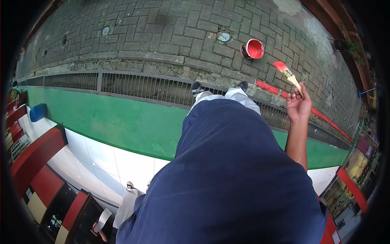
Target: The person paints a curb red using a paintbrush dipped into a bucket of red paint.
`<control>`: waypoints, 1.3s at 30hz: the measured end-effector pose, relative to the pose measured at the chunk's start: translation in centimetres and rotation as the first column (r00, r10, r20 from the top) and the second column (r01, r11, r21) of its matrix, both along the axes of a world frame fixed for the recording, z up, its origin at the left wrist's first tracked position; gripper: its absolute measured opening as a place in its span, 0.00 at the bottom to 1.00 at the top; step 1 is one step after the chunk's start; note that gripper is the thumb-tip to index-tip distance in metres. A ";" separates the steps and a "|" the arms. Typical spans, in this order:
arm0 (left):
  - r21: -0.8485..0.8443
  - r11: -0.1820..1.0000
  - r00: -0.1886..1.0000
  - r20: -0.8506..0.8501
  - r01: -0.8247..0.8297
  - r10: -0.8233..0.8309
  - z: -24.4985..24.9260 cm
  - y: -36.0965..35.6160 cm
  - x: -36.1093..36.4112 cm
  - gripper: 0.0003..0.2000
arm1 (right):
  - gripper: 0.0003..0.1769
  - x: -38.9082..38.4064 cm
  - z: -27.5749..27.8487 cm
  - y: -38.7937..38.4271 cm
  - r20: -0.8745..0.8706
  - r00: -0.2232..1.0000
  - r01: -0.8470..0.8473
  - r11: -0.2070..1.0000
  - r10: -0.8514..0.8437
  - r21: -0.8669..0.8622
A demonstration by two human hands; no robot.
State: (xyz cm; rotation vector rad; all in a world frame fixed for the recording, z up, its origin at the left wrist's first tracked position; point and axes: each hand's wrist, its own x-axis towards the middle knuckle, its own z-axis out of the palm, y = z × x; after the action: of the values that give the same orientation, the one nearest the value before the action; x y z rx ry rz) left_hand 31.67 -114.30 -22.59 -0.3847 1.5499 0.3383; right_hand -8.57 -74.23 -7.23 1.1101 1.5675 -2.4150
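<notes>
Right hand (299, 107), half-closed at frame right, grips brush (289, 76) near can (245, 50); left hand's state cannot be determined.

Right arm's reaching out in front and off to the side — bare forearm (297, 140) poking out past the torso (239, 171), with the upper arm hidden behind it. Wrist (300, 119) looks pretty much straight to me. Right hand (299, 107) has its palm turned up toward the camera, fingers (289, 99) curled in and gripping. Further down, the left foot (198, 89) and right foot (243, 86) stand a little apart — torso hides most of the legs.
</notes>
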 end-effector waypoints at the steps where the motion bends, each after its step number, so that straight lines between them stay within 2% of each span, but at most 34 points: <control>1: 0.005 1.000 1.000 0.013 0.017 -0.017 0.0 -0.2 -0.1 0.33 | 0.14 0.1 0.2 -0.2 0.000 1.000 0.012 1.000 -0.012 -0.002; 7: -0.040 0.980 0.980 -0.021 0.196 -0.197 -0.2 -3.5 -4.7 0.33 | 0.16 1.7 0.3 -0.6 -0.005 0.998 0.059 0.998 -0.059 -0.025; 8: -0.077 0.966 0.966 -0.058 0.248 -0.253 -0.5 -4.6 -7.1 0.33 | 0.17 1.8 0.2 -0.6 -0.004 0.998 0.059 0.997 -0.059 -0.040; 9: -0.139 0.965 0.958 -0.152 0.224 -0.244 -1.5 -6.1 -9.2 0.33 | 0.17 2.0 0.2 -0.7 -0.012 0.998 0.061 0.997 -0.062 -0.055; 10: -0.187 0.975 0.947 -0.272 0.124 -0.172 -2.7 -7.7 -11.1 0.32 | 0.18 2.3 0.4 -0.8 -0.023 0.998 0.059 0.996 -0.061 -0.068; 11: -0.145 0.975 0.879 -0.469 -0.172 0.085 -5.1 -9.5 -12.5 0.31 | 0.19 2.7 0.6 -0.7 -0.043 0.998 0.031 0.995 -0.035 -0.095; 12: -0.006 0.911 0.704 -0.637 -0.413 0.315 -7.5 -11.2 -13.9 0.29 | 0.19 2.9 1.4 -1.1 -0.073 0.997 0.010 0.994 -0.018 -0.113; 15: 0.319 0.724 0.382 -0.682 -0.611 0.623 -6.1 -12.6 -22.2 0.27 | 0.21 3.3 1.9 -0.8 -0.229 0.971 -0.115 0.978 0.073 -0.175; 17: 0.247 0.875 0.405 -0.811 -0.417 0.422 -4.5 -12.3 -25.9 0.25 | 0.22 3.6 2.8 -1.2 -0.324 0.942 -0.158 0.969 0.090 -0.192; 19: 0.137 0.958 0.360 -0.905 -0.253 0.225 -0.9 -10.0 -29.2 0.21 | 0.23 4.0 3.8 -1.8 -0.392 0.918 -0.176 0.950 0.063 -0.259; 20: 0.190 0.950 0.300 -0.917 -0.249 0.263 0.2 -9.0 -30.6 0.17 | 0.22 4.2 3.5 -1.7 -0.438 0.897 -0.204 0.938 0.064 -0.280; 22: 0.406 0.866 0.113 -0.884 -0.292 0.453 3.6 -6.1 -32.7 0.12 | 0.22 4.9 3.8 -1.8 -0.464 0.883 -0.230 0.927 0.071 -0.296; 25: 0.685 0.706 -0.142 -0.728 -0.181 0.670 5.7 -2.6 -34.6 0.13 | 0.22 5.7 4.8 -2.1 -0.514 0.850 -0.269 0.933 0.113 -0.241; 27: 0.770 0.624 -0.097 -0.637 -0.134 0.765 9.1 0.6 -35.0 0.15 | 0.22 6.5 5.9 -2.6 -0.541 0.827 -0.285 0.943 0.152 -0.170; 28: 0.807 0.579 -0.075 -0.588 -0.118 0.805 11.2 1.6 -35.2 0.17 | 0.22 6.8 6.2 -2.8 -0.552 0.812 -0.275 0.958 0.188 -0.078; 29: 0.747 0.660 0.051 -0.658 -0.083 0.751 12.8 1.7 -35.3 0.16 | 0.21 7.1 6.5 -2.9 -0.559 0.798 -0.265 0.964 0.227 0.013; 32: 0.848 0.527 0.337 -0.511 0.050 0.791 16.0 4.3 -35.8 0.16 | 0.18 7.7 7.6 -4.0 -0.595 0.732 -0.193 0.939 0.331 0.285; 34: 0.914 0.398 0.509 -0.381 0.080 0.772 20.3 7.5 -35.9 0.18 | 0.17 7.8 8.5 -4.8 -0.599 0.672 -0.092 0.852 0.435 0.516; 35: 0.928 0.356 0.562 -0.354 0.110 0.747 21.1 8.6 -36.0 0.18 | 0.19 7.6 9.7 -4.8 -0.543 0.589 0.036 0.652 0.598 0.757; 36: 0.941 0.311 0.612 -0.327 0.135 0.721 21.8 9.6 -36.1 0.20 | 0.19 7.7 10.4 -5.1 -0.533 0.547 0.088 0.588 0.646 0.804; 38: 0.979 0.193 0.630 -0.185 0.057 0.754 23.0 11.3 -36.2 0.18 | 0.21 7.8 11.2 -6.0 -0.489 0.465 0.202 0.450 0.738 0.870; 39: 0.991 0.132 0.635 -0.111 0.015 0.764 23.3 11.8 -36.2 0.18 | 0.21 7.6 11.2 -6.6 -0.509 0.424 0.274 0.429 0.749 0.860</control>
State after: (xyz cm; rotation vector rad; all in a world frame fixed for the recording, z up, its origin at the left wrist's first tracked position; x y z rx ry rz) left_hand -4.57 -102.49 0.75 0.4017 1.4714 2.0210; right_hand -0.94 -80.84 4.01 -0.8845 3.1582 -1.7448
